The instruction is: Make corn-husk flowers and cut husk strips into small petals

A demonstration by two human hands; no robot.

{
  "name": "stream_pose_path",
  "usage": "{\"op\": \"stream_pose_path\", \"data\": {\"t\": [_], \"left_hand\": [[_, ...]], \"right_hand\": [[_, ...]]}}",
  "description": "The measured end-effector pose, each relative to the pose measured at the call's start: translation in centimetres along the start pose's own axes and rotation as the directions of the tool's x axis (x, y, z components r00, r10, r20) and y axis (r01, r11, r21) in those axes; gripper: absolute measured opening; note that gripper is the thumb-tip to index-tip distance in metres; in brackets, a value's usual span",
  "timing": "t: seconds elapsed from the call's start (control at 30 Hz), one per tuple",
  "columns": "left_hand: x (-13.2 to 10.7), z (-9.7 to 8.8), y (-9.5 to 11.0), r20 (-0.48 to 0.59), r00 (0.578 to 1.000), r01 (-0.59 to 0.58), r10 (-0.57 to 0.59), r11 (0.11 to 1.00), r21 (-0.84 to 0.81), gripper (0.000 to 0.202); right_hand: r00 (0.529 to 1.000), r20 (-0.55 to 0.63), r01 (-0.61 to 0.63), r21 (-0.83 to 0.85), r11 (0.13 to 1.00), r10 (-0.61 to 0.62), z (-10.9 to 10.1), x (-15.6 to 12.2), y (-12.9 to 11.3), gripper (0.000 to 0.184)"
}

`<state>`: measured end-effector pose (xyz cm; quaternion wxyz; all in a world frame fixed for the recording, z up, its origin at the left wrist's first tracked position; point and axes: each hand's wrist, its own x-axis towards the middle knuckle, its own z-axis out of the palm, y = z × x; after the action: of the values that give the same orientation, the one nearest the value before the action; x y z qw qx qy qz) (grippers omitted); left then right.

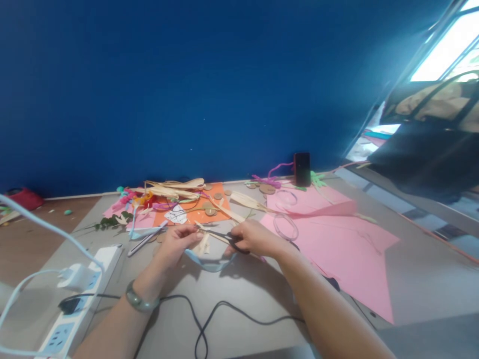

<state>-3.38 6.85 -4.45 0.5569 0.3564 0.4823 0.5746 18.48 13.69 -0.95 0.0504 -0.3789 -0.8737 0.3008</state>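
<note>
My right hand is closed round the handles of a pair of scissors, whose blades reach left toward my left hand. My left hand is pinched at the blade tips; what lies between its fingers is too small to make out. Pale strips of dried husk lie just below the blades, between both hands. Under the hands curves a light blue band. Behind them, an orange sheet carries wooden discs and a white patterned scrap.
Pink paper sheets spread out on the right, with a roll of clear tape. A phone leans at the wall. At left lie a power strip, a pen-like tool and bundled husks. A black cable crosses the front.
</note>
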Motion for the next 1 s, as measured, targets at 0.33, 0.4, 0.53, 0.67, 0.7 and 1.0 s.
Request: {"op": "stream_pose_path", "data": {"t": [0.33,0.4,0.53,0.67,0.7,1.0], "left_hand": [[0.6,-0.7,-0.7,0.049,0.999,0.009,-0.009,1.0,0.009,0.016],[0.7,-0.9,-0.9,0.079,0.997,0.016,-0.017,1.0,0.021,0.014],[0.8,-1.1,-0.9,0.094,0.995,0.033,-0.034,0.999,0.007,0.016],[1.1,-1.2,-1.1,0.055,0.998,0.032,-0.034,0.999,0.042,0.021],[1.1,-1.2,-1.3,0.051,0.998,0.028,-0.031,0.998,0.06,0.022],[0.8,-0.1,-2.8,0.182,0.982,0.022,-0.045,0.992,0.127,0.024]], "right_hand": [[1.0,0.007,0.029,-0.049,0.998,-0.029,0.5,0.3,0.2,0.038],[1.0,0.011,0.027,-0.053,0.998,-0.026,0.5,0.3,0.2,0.04],[0.999,-0.016,0.041,-0.053,0.998,-0.042,0.7,0.5,0.6,0.043],[0.994,-0.11,0.024,0.121,0.992,-0.011,1.5,1.0,1.2,0.042],[0.992,-0.125,0.023,0.217,0.976,0.005,1.8,1.2,1.3,0.041],[0.989,-0.132,0.045,0.681,0.731,0.062,4.3,1.7,-0.8,0.024]]}}
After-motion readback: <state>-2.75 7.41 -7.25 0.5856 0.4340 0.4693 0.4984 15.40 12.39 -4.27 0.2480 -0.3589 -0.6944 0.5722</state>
